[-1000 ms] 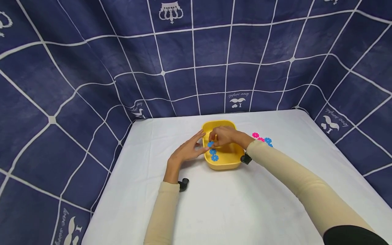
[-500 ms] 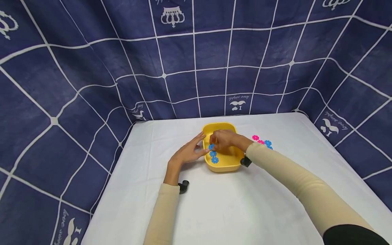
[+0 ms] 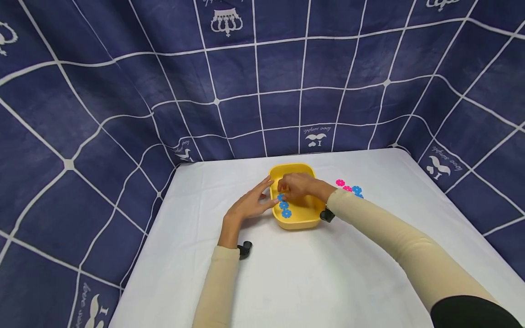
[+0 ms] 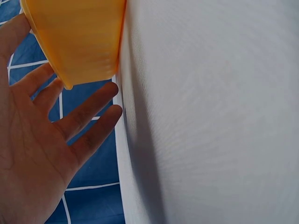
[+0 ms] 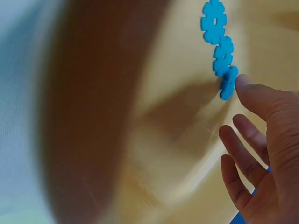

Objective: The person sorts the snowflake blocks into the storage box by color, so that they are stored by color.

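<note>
Right hand (image 3: 298,186) pinches the top blue flower piece (image 5: 228,82) in the yellow bowl (image 3: 296,221).
Left hand (image 3: 251,205), fingers straight, braces the bowl's 9 o'clock wall; a hard push could unclip the chain.

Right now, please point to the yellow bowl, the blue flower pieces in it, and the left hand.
yellow bowl (image 3: 296,223), head view, front wall.
blue flower pieces (image 5: 214,22), right wrist view, top piece.
left hand (image 3: 247,207), head view, back of hand.
</note>
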Available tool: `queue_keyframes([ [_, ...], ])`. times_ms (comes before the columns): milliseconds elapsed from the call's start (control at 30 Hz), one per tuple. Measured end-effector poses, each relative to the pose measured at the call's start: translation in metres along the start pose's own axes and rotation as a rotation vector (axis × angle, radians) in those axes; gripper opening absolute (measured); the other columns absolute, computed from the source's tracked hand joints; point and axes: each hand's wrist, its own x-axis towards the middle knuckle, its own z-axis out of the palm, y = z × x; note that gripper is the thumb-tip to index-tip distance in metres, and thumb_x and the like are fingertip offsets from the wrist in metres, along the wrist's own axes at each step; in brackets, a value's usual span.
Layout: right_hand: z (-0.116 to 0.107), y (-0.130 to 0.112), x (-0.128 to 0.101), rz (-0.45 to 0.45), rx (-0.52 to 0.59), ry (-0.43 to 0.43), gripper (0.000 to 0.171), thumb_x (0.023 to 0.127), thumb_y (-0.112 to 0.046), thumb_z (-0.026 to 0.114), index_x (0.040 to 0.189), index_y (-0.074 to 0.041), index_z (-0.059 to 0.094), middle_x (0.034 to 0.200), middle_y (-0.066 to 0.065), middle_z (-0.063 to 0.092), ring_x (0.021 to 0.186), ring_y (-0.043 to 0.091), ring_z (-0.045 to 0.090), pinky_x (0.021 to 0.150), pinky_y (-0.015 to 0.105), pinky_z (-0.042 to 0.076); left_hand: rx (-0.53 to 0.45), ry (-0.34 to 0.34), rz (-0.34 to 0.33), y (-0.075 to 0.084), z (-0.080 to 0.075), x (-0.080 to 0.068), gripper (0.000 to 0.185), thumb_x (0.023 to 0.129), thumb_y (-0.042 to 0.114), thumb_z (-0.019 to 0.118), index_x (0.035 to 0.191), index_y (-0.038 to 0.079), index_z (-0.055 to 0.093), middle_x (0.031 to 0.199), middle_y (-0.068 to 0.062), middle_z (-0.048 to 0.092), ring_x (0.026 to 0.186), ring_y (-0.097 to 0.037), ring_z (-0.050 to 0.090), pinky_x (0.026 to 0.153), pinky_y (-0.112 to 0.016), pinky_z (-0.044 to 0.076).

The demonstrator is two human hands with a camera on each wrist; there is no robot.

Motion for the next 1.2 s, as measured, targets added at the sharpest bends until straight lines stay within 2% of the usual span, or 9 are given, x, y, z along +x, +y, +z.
queue_keyframes([
  [233,-0.008,-0.003,-0.002,-0.008,-0.015,0.007,0.032,0.091,-0.033,0.077,0.12,-0.023,0.071,0.111,0.0,0.066,0.09,0.015,0.062,0.081,0.036,0.055,-0.015,-0.007,-0.051,0.002,0.0,0.001,0.08,0.093,0.063,0.06,0.16,0.035,0.027,0.166,0.023,0.014,0.127,-0.02,0.059,0.106,-0.05,0.046],
  [500,-0.018,-0.003,-0.013,-0.019,-0.009,0.056,0.033,0.091,-0.031,0.076,0.122,-0.019,0.071,0.113,0.003,0.068,0.094,0.017,0.064,0.084,0.038,0.055,-0.018,0.008,-0.051,0.003,0.001,0.0,0.08,0.091,0.066,0.061,0.159,0.037,0.03,0.166,0.024,0.015,0.124,-0.014,0.06,0.106,-0.05,0.046],
  [700,-0.023,-0.003,-0.022,-0.017,0.01,0.088,0.035,0.092,-0.033,0.076,0.123,-0.017,0.072,0.115,0.004,0.069,0.094,0.016,0.064,0.086,0.036,0.055,-0.015,0.007,-0.029,0.004,0.002,0.001,0.077,0.094,0.056,0.064,0.159,0.03,0.034,0.167,0.019,0.017,0.122,-0.017,0.061,0.106,-0.047,0.046],
  [933,-0.023,-0.003,-0.025,-0.02,0.031,0.108,0.035,0.091,-0.034,0.076,0.121,-0.017,0.072,0.116,0.006,0.069,0.096,0.017,0.065,0.085,0.036,0.055,-0.024,-0.012,-0.023,0.003,0.001,0.0,0.083,0.092,0.065,0.061,0.16,0.026,0.032,0.168,0.015,0.016,0.123,-0.018,0.061,0.108,-0.045,0.046],
  [1200,-0.024,0.002,-0.03,0.015,0.05,0.118,0.035,0.091,-0.035,0.076,0.122,-0.02,0.072,0.116,0.002,0.068,0.102,0.022,0.066,0.085,0.042,0.056,-0.035,-0.007,-0.025,0.002,0.003,0.002,0.081,0.092,0.064,0.062,0.159,0.03,0.032,0.168,0.018,0.015,0.125,-0.018,0.061,0.109,-0.046,0.045],
])
